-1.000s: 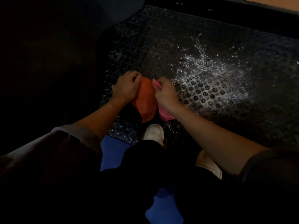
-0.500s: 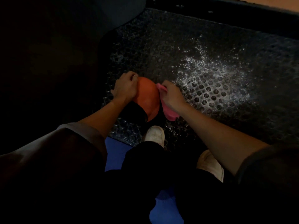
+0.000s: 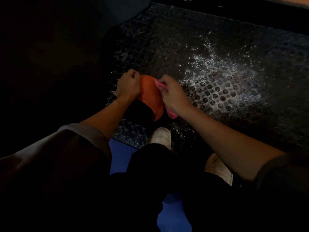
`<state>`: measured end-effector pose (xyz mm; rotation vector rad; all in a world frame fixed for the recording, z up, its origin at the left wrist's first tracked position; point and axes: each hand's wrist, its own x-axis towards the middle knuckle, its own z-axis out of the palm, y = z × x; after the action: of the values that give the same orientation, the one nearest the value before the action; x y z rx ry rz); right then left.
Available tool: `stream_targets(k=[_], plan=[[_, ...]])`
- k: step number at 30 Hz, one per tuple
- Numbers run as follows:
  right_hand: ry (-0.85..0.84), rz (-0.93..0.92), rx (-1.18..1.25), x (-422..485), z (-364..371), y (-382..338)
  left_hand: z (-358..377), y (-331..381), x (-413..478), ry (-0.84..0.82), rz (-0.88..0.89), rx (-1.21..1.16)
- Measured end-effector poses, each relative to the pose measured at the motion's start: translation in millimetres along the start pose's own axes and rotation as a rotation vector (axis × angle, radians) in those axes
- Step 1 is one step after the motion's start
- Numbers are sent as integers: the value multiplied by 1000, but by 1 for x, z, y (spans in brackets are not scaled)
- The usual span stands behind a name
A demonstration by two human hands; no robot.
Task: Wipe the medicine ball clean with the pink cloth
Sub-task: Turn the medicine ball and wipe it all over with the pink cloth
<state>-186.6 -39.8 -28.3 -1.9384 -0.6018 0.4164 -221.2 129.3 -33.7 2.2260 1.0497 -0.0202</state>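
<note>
- medicine ball (image 3: 150,95): orange with a black panel on its near-left side, sitting on the black perforated rubber mat (image 3: 167,47), centre of view, just beyond the toe of the left shoe (image 3: 161,137).
- pink cloth (image 3: 172,113): bunched against the ball's right side. One corner sticks out at the top by the fingertips and a fold hangs out below the palm, down near the mat.
- right hand (image 3: 173,95): fingers curled, pinching the cloth and pressing it onto the right flank of the ball. The back of the hand faces the camera.
- left hand (image 3: 128,86): on the ball's far-left side, fingers curled tight over the top edge, gripping it. Can't see the thumb.
- both forearms are bare and converge on the ball from near-left and near-right.
- brown sleeve (image 3: 50,164) on the left arm, dark sleeve (image 3: 284,181) on the right.
- the mat has round holes all over. A white speckled patch (image 3: 217,77) lies right of the ball, starting just beside the right hand and spreading far-right. Can't tell whether it is powder or droplets.
- right shoe (image 3: 217,166): white, near-right, partly under the right forearm.
- black trousers (image 3: 158,173) fill the near centre.
- blue floor (image 3: 120,151) shows at the mat's near edge and between the legs.
- scene is very dark, and the left third of the view is unreadable.
</note>
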Motion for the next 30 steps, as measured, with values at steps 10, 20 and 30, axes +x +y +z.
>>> stream_targets(k=[10,20,30], plan=[[0,-69,-109,0,-1,8,1,14,-19,-5,142,121],[-45,-190,-120,-12,6,6,-4,14,-22,-40,144,80],[-99,-271,-130,-16,1,6,-4,21,-26,-29,62,88]])
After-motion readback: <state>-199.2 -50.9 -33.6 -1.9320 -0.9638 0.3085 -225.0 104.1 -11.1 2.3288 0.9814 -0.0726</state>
